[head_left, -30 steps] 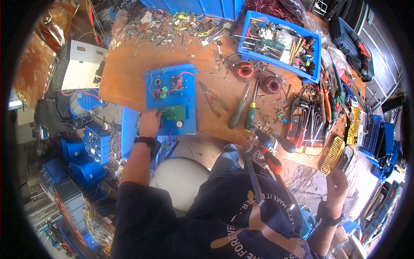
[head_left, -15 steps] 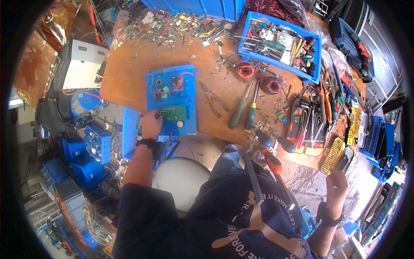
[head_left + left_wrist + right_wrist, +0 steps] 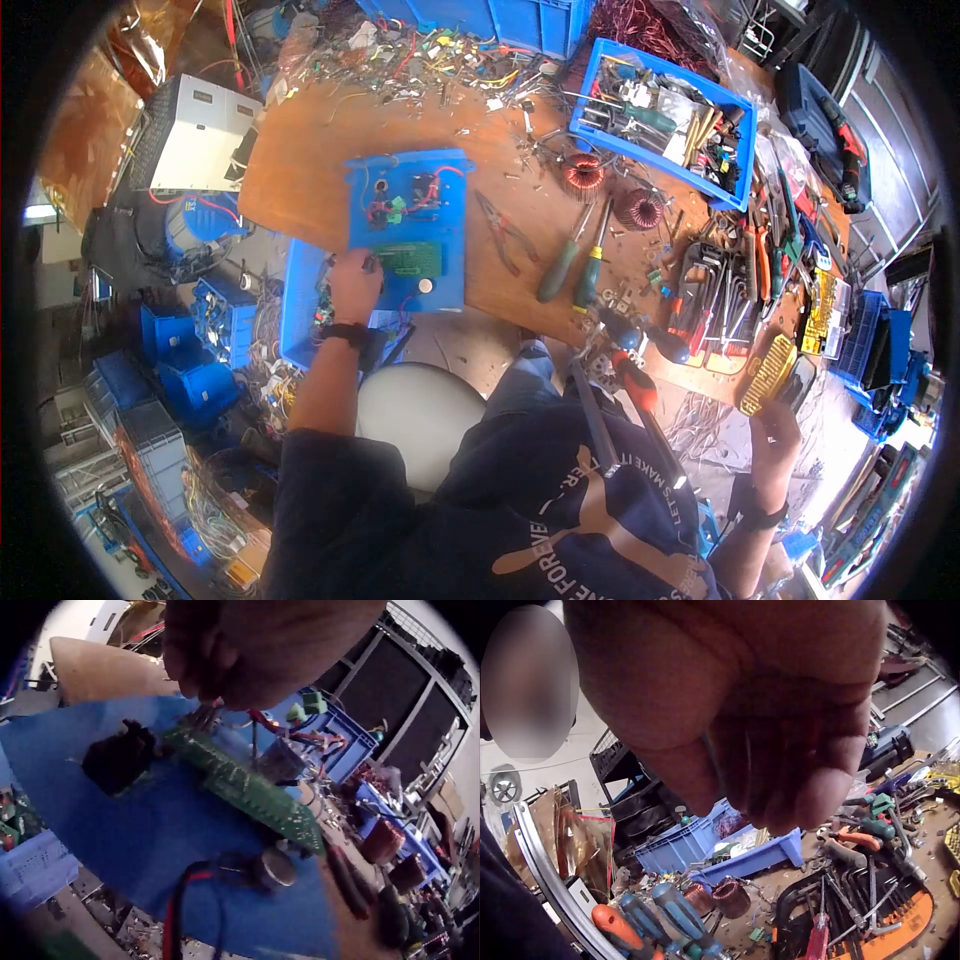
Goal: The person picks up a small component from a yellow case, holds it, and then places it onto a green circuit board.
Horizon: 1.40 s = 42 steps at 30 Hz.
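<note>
In the head view my left hand (image 3: pixel 355 287) is at the left end of a green circuit board (image 3: pixel 415 259), which lies over a blue panel (image 3: pixel 452 225). Seen from the left wrist, its curled fingers grip the end of the board (image 3: pixel 247 791), close by a bundle of wires. A black part (image 3: pixel 120 759) and a round metal part (image 3: pixel 274 868) with red and black leads sit on the panel near the board. My right hand (image 3: pixel 776 440) hangs loosely curled at the bench's right side, holding nothing, nearest a yellow bit holder (image 3: pixel 768 374).
Pliers (image 3: pixel 506 232) and two screwdrivers (image 3: pixel 566 262) lie right of the panel, below two copper coils (image 3: pixel 583 175). A blue tray (image 3: pixel 612 152) of parts stands behind. Scrap wires (image 3: pixel 440 70) cover the bench's far side. A blue basket (image 3: pixel 298 300) sits beneath my left arm.
The head view has shifted, so the bench sits slightly farther right in it. My left hand stays at the board's left end, and my right hand keeps its loose curl.
</note>
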Tool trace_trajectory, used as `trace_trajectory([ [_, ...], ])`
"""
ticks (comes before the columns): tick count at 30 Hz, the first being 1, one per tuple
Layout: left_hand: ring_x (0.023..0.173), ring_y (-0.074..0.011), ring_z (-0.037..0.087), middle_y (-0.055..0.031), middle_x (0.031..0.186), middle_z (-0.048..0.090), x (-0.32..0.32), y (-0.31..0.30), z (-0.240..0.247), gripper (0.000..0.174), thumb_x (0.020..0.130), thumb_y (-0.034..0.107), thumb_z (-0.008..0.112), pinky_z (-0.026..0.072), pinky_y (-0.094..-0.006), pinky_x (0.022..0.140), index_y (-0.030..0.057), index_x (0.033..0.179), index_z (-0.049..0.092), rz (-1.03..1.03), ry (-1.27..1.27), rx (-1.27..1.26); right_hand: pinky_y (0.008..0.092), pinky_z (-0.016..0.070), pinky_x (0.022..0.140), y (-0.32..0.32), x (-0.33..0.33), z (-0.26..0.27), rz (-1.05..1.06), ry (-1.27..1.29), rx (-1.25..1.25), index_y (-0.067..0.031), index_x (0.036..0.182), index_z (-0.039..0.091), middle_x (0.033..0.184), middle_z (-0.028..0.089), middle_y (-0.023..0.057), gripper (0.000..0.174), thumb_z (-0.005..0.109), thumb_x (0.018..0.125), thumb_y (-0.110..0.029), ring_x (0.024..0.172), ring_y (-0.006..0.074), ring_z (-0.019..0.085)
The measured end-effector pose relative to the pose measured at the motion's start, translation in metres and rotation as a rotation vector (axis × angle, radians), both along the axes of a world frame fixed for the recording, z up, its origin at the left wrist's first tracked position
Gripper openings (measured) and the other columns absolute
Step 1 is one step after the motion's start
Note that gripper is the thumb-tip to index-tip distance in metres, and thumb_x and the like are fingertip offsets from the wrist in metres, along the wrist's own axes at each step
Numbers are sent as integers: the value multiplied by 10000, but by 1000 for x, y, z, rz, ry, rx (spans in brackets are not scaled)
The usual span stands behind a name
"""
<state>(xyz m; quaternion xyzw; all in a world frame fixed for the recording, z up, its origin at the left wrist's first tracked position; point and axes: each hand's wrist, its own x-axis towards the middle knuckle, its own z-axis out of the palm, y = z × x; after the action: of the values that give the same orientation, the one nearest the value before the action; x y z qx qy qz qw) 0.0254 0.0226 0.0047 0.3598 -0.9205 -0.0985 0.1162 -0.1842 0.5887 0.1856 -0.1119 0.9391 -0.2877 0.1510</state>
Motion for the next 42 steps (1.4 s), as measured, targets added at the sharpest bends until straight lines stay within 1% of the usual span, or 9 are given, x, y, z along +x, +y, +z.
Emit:
trace_trajectory([
  [4, 715, -283, 627, -150, 784, 636, -17, 29, 43, 159, 715, 67, 658, 498, -346, 652, 9, 861, 636, 5, 99, -2, 263, 452, 672, -8, 0, 4, 16, 6, 0, 1, 1001, 609, 869, 603, 58, 229, 603, 772, 21, 785, 138, 568],
  [6, 726, -309, 599, -149, 807, 624, -27, 43, 64, 154, 692, 40, 645, 480, -386, 671, 32, 845, 629, -50, 160, 79, 262, 452, 664, -11, -1, 5, 34, 13, -6, 3, 989, 608, 852, 597, 55, 217, 599, 773, 21, 777, 135, 565],
  [9, 709, -283, 602, -140, 801, 625, -34, 54, 77, 164, 691, 4, 638, 486, -358, 666, 17, 854, 627, -95, 259, 128, 259, 450, 662, -9, 0, -1, 14, 30, -86, 7, 980, 607, 841, 592, 56, 208, 596, 774, 22, 772, 133, 562],
  [15, 711, -241, 614, -130, 800, 627, -43, 71, 100, 189, 689, -37, 641, 495, -312, 623, 7, 872, 630, -147, 347, 142, 260, 452, 663, -12, 1, 4, 34, 19, -69, 17, 955, 602, 839, 589, 59, 182, 594, 773, 26, 770, 136, 562],
  [22, 669, -191, 601, -106, 791, 629, -55, 98, 132, 194, 695, -40, 659, 483, -280, 604, 8, 881, 637, -171, 489, 212, 272, 447, 641, -12, 1, 6, 19, 50, -99, 11, 956, 633, 818, 601, 90, 227, 592, 735, 49, 722, 164, 559],
  [26, 654, -156, 585, -89, 799, 634, -62, 114, 151, 194, 706, -31, 676, 472, -263, 609, 8, 894, 646, -146, 525, 333, 278, 451, 646, -6, 1, 2, 13, 44, -112, 13, 947, 630, 822, 602, 102, 222, 589, 733, 51, 731, 182, 565],
  [34, 655, -127, 569, -81, 815, 635, -69, 123, 162, 195, 714, -31, 691, 467, -253, 623, -4, 901, 647, -135, 573, 412, 295, 458, 664, -4, 1, 2, 6, 31, -136, 24, 932, 623, 824, 601, 121, 207, 585, 730, 54, 739, 212, 577],
  [39, 680, -91, 558, -58, 813, 625, -71, 127, 164, 180, 739, -35, 695, 478, -226, 591, -18, 906, 632, -104, 631, 587, 293, 458, 660, -6, 1, 6, 21, 37, -114, 27, 932, 622, 809, 599, 121, 208, 597, 727, 54, 727, 208, 578],
  [42, 686, -85, 558, -52, 809, 619, -72, 129, 168, 173, 752, -46, 682, 480, -215, 570, -24, 914, 626, -113, 618, 598, 289, 459, 657, -4, 1, 3, 18, 39, -107, 28, 932, 623, 802, 597, 116, 210, 603, 725, 56, 722, 205, 579],
])
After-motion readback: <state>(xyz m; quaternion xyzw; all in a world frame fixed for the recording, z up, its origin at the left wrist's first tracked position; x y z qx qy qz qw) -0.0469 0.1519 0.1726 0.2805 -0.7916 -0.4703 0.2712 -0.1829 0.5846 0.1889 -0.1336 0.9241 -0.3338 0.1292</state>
